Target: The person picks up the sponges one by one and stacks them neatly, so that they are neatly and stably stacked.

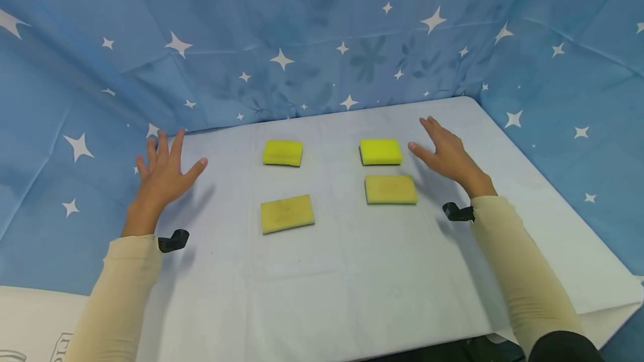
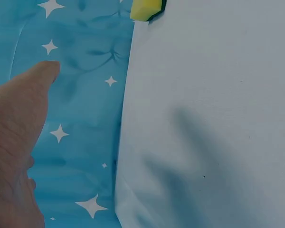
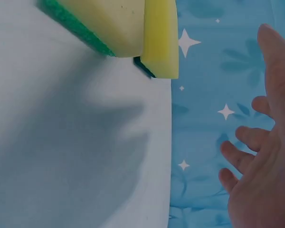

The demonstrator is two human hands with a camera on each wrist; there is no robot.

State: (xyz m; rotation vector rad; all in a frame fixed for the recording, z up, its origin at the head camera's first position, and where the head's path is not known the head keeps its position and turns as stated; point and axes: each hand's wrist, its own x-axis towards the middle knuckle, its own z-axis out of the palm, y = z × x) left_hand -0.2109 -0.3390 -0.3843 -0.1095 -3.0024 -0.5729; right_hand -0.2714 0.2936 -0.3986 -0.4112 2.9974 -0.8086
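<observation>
Several sponges lie flat on the white table, yellow side up. In the head view a bright yellow sponge (image 1: pixel 283 152) is at the back left, with a duller yellow sponge (image 1: pixel 287 214) in front of it. At the back right lies another bright sponge (image 1: pixel 380 152), and a duller one (image 1: pixel 391 189) sits just before it. My left hand (image 1: pixel 163 180), fingers spread, hovers left of the sponges and holds nothing. Empty too, my right hand (image 1: pixel 448 152) hangs right of the back right sponge, fingers extended. Green undersides show on the sponges (image 3: pixel 104 23) in the right wrist view.
A white cloth covers the table (image 1: pixel 312 295). Behind it and along both sides hangs a blue curtain (image 1: pixel 226 27) with white stars. Each wrist bears a small black camera, one on the left (image 1: pixel 173 241) and one on the right (image 1: pixel 458 212).
</observation>
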